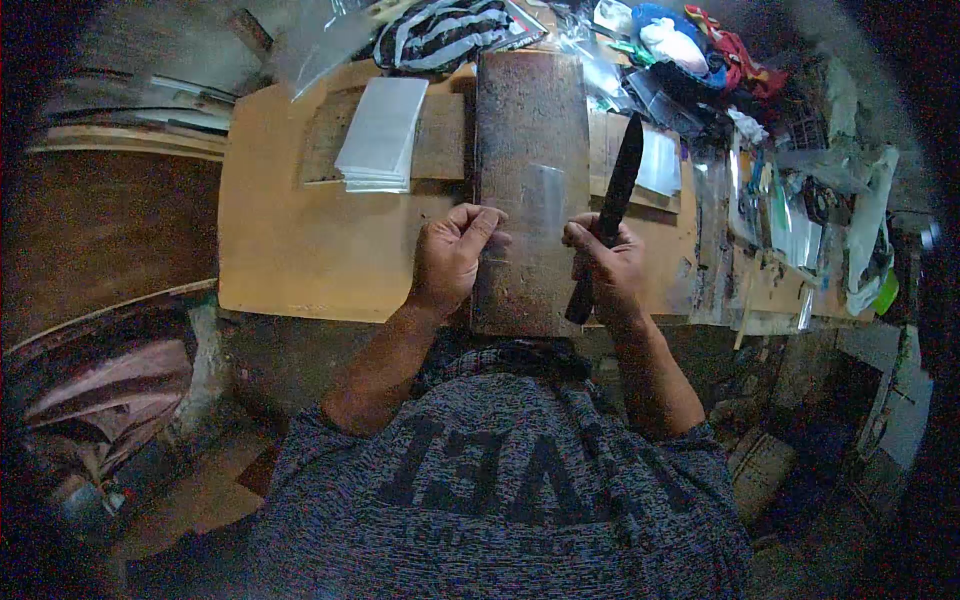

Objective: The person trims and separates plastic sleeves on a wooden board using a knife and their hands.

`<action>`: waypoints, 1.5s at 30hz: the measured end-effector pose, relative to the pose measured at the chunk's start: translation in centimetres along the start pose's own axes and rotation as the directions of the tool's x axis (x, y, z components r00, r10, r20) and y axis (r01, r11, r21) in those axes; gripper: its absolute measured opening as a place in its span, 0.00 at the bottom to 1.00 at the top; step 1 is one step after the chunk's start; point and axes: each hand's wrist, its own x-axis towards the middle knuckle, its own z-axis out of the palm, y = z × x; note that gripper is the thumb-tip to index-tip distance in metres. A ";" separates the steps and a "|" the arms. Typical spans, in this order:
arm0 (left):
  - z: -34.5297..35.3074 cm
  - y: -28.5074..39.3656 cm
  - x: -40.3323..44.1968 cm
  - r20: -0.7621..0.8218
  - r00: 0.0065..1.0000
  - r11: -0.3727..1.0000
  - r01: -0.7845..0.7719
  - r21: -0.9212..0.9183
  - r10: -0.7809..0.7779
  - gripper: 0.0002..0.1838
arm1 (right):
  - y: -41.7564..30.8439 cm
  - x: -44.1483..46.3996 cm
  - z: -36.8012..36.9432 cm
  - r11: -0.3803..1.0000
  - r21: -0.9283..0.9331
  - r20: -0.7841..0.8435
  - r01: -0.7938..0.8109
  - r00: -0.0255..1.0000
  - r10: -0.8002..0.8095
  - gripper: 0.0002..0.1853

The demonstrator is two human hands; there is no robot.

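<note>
A dark knife (622,178) points up and slightly right, with my right hand (612,258) wrapped round it. Between my hands a thin clear plastic sheet (545,200) lies over or just above the worn wooden block (528,100). My left hand (455,255) is closed in a pinch at the sheet's left side, near the block's left edge. My right thumb and forefinger are pressed together by the sheet's right side. A stack of clear plastic sheets (385,125) rests on a board to the left of the block.
The orange-brown tabletop (270,220) spreads under the boards. More plastic sheets (657,160) lie right of the knife. A striped black-and-white bag (445,38) and a heap of coloured bags (680,50) sit at the back. Plastic pieces and strips clutter the right end.
</note>
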 end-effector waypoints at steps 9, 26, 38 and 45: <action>-1.7 1.1 0.8 0.235 0.967 0.995 0.101 0.017 -0.102 0.10 | 0.4 0.5 -0.9 0.980 -0.192 0.140 -0.059 0.986 0.087 0.07; -1.0 -1.2 0.9 0.188 0.950 0.962 0.265 -0.065 -0.249 0.13 | 0.6 -0.2 -0.9 0.945 -0.320 0.179 0.069 0.984 -0.011 0.11; -2.9 0.8 2.2 0.048 0.984 0.956 0.179 -0.233 -0.172 0.11 | -2.6 -4.3 -3.4 0.415 -0.822 0.321 0.389 0.920 -0.227 0.19; -3.0 1.6 2.4 -0.002 0.991 0.972 0.128 -0.197 -0.131 0.11 | -2.9 -4.0 -3.7 0.301 -0.863 0.340 0.406 0.907 -0.249 0.20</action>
